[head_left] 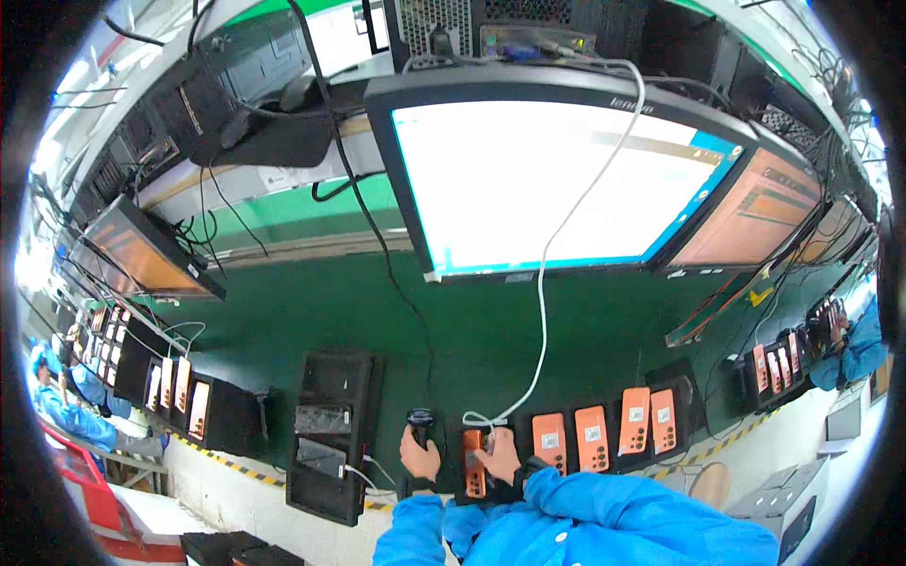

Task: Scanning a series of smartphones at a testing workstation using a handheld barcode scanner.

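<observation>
My left hand [421, 458] is closed round a black corded scanner [420, 416], whose head points away from me. Just to the right, my right hand [501, 457] grips an orange phone [474, 464] by its right side. The phone lies back up at the bench's near edge, its camera lenses at the near end. A white cable [542, 321] hangs over the monitor and loops down to the phone's far end by my right fingers; whether it is plugged in cannot be made out.
More orange phones [592, 438] lie in a row to the right on black trays. Left, a black tray [322, 492] holds dark phones with white cables. A large lit monitor [566, 189] stands beyond the green bench mat [311, 307]. Co-workers in blue [71, 406] sit at both sides.
</observation>
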{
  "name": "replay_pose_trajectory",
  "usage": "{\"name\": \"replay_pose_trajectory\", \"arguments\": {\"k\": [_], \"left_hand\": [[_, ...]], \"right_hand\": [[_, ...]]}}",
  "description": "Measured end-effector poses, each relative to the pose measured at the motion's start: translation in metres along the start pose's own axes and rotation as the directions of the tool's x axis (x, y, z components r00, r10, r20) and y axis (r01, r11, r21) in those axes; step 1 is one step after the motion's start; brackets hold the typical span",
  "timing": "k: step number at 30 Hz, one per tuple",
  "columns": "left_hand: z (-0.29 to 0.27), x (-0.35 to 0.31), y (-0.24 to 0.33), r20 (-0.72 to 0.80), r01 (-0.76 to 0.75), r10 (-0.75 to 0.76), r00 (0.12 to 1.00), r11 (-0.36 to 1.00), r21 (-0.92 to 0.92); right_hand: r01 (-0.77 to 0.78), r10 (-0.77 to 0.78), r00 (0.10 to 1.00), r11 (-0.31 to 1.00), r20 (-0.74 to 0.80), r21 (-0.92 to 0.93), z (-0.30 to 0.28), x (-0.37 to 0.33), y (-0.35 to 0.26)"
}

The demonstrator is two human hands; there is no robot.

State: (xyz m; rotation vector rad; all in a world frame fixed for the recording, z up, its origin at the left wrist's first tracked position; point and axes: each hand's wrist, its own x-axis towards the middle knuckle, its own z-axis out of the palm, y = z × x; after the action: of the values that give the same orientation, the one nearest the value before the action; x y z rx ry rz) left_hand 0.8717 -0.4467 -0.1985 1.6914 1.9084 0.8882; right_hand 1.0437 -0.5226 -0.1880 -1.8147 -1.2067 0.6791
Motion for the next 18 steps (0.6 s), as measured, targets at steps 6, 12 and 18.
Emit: {"name": "replay_pose_trajectory", "arguments": {"k": [6,12,18], "left_hand": [[-0.021,-0.043,0.056,0.049,-0.262,0.274,0.961,0.949,-0.173],[-0.024,-0.052,0.068,0.395,0.202,0.022,0.918,0.833,-0.515],[-0.025,-0.059,0.068,0.543,0.196,0.218,0.811,0.773,-0.603]], "right_hand": [[-0.234,0.215,0.938,0.971,0.271,0.039,-0.028,-0.003,-0.018],[-0.135,0.055,0.948,0.962,0.315,0.238,-0.034,-0.004,-0.003],[-0.114,-0.066,0.939,0.866,0.337,0.487,-0.074,0.014,-0.046]]}}
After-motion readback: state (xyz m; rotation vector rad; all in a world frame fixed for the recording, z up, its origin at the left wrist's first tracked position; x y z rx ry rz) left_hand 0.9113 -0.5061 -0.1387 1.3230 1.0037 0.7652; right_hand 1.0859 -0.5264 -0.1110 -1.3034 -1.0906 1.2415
